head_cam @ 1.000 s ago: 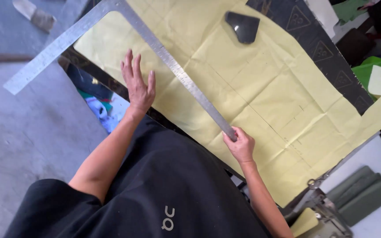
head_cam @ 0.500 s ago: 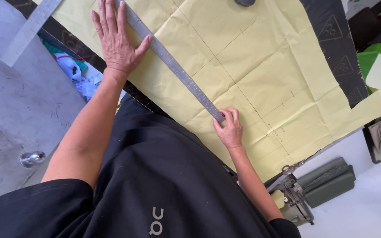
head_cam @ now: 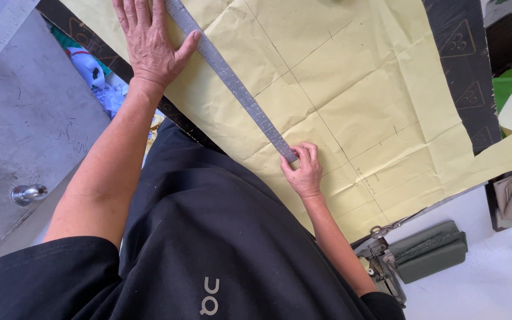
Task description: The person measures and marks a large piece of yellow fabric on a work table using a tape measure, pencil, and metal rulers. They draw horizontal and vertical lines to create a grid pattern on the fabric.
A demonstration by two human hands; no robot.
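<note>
A: Where's the metal ruler (head_cam: 232, 83)?
B: Lying diagonally across the yellow pattern paper (head_cam: 351, 89), which sits on dark fabric (head_cam: 463, 59).
A: Left hand (head_cam: 149, 41)?
B: Flat on the paper, fingers spread, thumb against the ruler's edge.
A: Right hand (head_cam: 303, 172)?
B: Grip pressed together, fingertips pinching the ruler's near end against the paper.

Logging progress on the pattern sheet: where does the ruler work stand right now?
Done: the yellow paper lies spread out and already carries several drawn lines and tick marks. In hand: the left hand presses flat beside the metal ruler; the right hand pinches its near end. Left: no pen or new line shows along the ruler.
</note>
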